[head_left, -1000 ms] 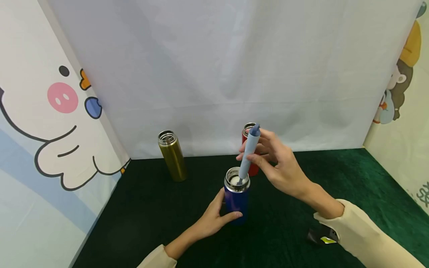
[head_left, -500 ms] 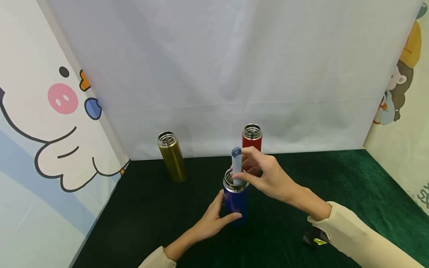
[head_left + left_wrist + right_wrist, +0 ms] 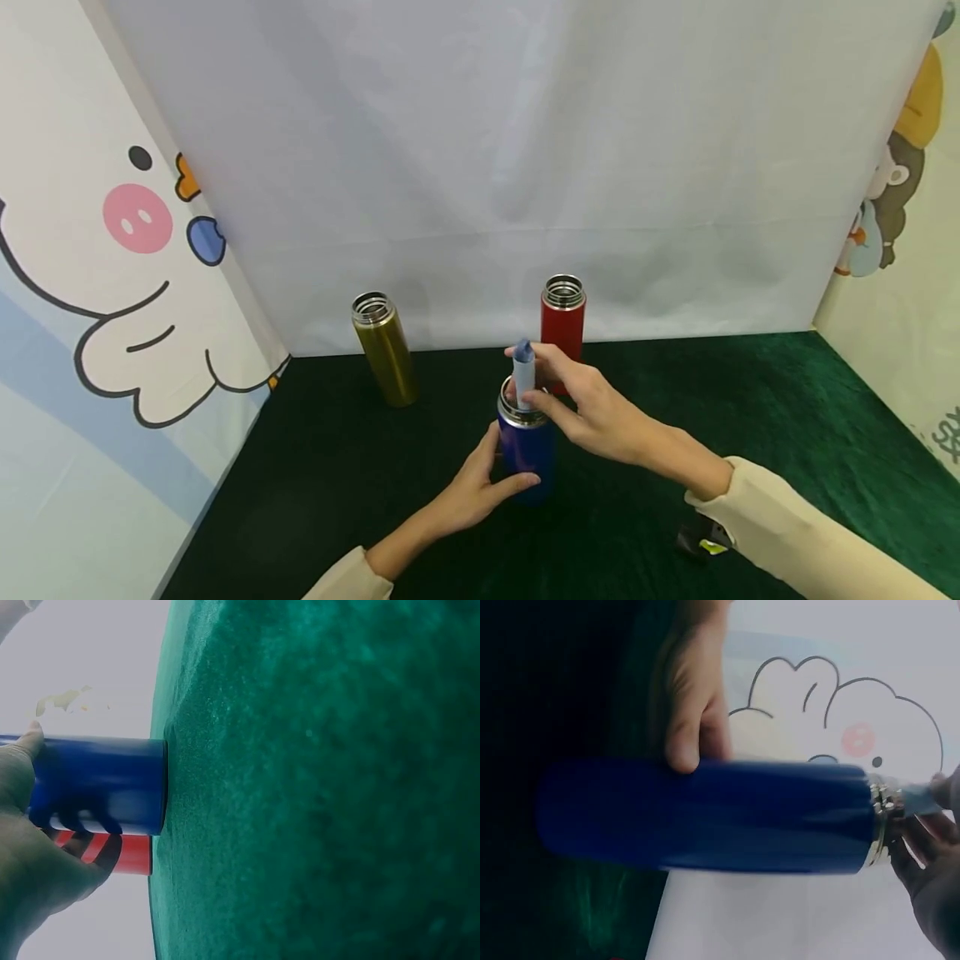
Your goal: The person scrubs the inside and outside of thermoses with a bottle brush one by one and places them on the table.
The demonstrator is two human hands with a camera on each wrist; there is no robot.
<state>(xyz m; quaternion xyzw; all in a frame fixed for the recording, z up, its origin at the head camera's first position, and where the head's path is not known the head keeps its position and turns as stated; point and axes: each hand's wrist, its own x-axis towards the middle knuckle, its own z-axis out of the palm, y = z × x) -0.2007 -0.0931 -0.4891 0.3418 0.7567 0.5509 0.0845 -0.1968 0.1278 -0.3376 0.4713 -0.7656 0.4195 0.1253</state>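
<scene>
A dark blue bottle [image 3: 527, 460] with a bare steel neck stands upright on the green cloth, its mouth uncovered. My left hand [image 3: 474, 493] grips it from the left side, thumb across the front; the left wrist view shows the fingers around the bottle [image 3: 112, 780]. My right hand [image 3: 588, 408] pinches the pale blue handle of a bottle brush [image 3: 525, 379] between thumb and fingers, just above the mouth. The brush's lower part is down inside the bottle, hidden. In the right wrist view, my right hand [image 3: 936, 874] is at the steel neck.
A gold bottle [image 3: 388, 358] without a lid stands at the back left. Behind my right hand is a red bottle [image 3: 562, 325], also uncapped. A small dark object with a yellow-green mark [image 3: 701, 543] lies beside my right sleeve. White cloth [image 3: 450, 167] hangs behind.
My right hand has moved down and left, sinking the bottle brush deeper into the blue bottle; its white head no longer shows. My left hand has kept its hold.
</scene>
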